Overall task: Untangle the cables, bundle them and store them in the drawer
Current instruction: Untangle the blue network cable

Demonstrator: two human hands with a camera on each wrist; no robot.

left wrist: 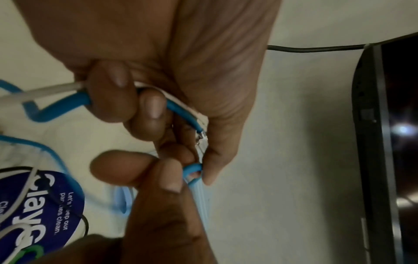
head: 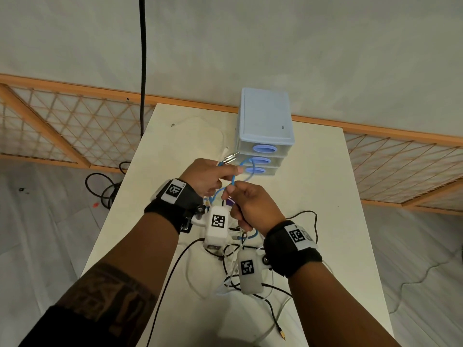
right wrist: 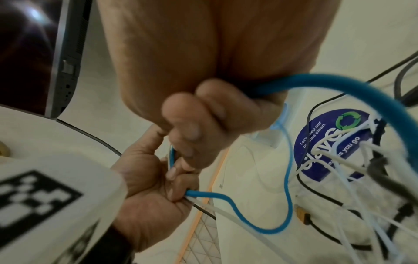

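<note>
Both hands are raised over the white table (head: 313, 196), in front of the pale blue drawer unit (head: 265, 131). My left hand (head: 208, 176) grips a blue cable (left wrist: 65, 107) together with a white cable (left wrist: 40, 92); a silver plug (head: 230, 158) sticks out above its knuckles. My right hand (head: 253, 204) pinches the same blue cable (head: 234, 181) just right of the left hand and curls its fingers (right wrist: 199, 123) round another stretch of it (right wrist: 339, 82). A tangle of black and white cables (head: 240, 261) lies on the table under my wrists. All three drawers look closed.
A thin black cable with a gold plug (head: 282, 334) trails to the table's near edge. A loose white cable (head: 200, 121) lies at the far left of the table. A thick black cable (head: 143, 58) hangs beside the table. A wooden lattice fence (head: 62, 126) runs behind it.
</note>
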